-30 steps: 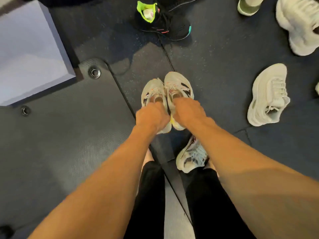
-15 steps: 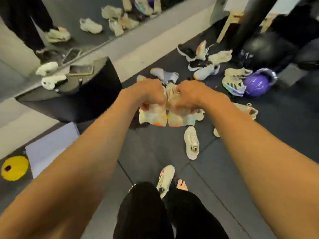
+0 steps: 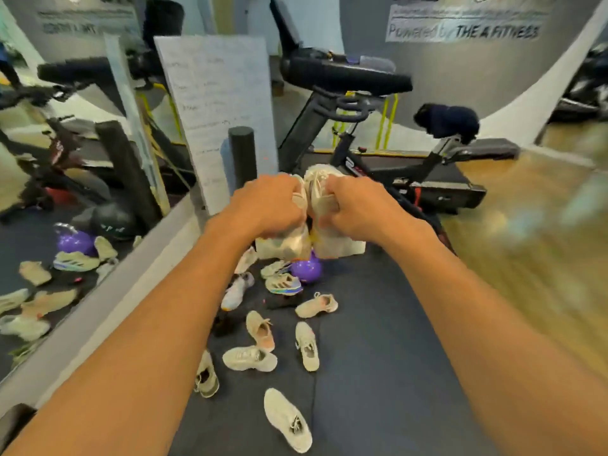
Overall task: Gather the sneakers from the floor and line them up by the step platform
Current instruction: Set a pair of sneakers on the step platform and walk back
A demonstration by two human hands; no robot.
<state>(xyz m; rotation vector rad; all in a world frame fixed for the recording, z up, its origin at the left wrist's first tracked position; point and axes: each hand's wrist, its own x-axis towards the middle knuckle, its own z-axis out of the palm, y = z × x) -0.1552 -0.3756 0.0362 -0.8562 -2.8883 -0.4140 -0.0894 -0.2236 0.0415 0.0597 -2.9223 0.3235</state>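
Note:
My left hand (image 3: pixel 266 205) grips a pale sneaker (image 3: pixel 291 241), and my right hand (image 3: pixel 357 209) grips its mate (image 3: pixel 332 246). Both shoes hang side by side at chest height, soles toward me, well above the floor. Below them several loose sneakers lie scattered on the dark mat: a white one (image 3: pixel 288 419) nearest me, a cream one (image 3: pixel 249 358), a white one (image 3: pixel 307 346), a pink-tinged one (image 3: pixel 260 330) and a striped one (image 3: pixel 283 285). The step platform is not in view.
An exercise bike (image 3: pixel 378 133) stands straight ahead. A whiteboard (image 3: pixel 218 110) and a black foam roller (image 3: pixel 242 156) lean by the mirror wall (image 3: pixel 65 159) on the left. A purple ball (image 3: pixel 307 269) sits among the shoes. Wooden floor (image 3: pixel 533 225) lies to the right.
I lifted the pair of sneakers off the floor and raised them high. My view swung up and around from the mat to the exercise bike and mirror.

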